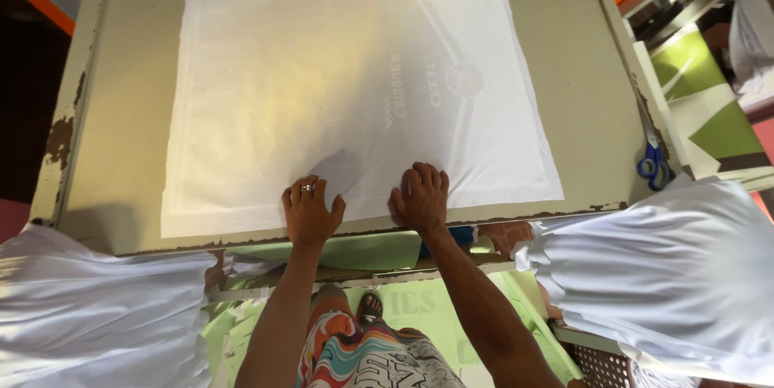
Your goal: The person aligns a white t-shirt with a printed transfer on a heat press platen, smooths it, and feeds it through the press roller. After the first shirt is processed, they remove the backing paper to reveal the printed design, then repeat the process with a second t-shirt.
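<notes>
Head view shows our left hand (310,212) and right hand (421,197) pressed flat, fingers spread, on the near edge of the white sheet (355,90). We see that sheet stretching away from both palms across the worn beige table (580,98)

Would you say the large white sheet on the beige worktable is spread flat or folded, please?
Spread flat: the large white sheet shows all four edges on the beige worktable, both hands pressing its near edge.
</notes>
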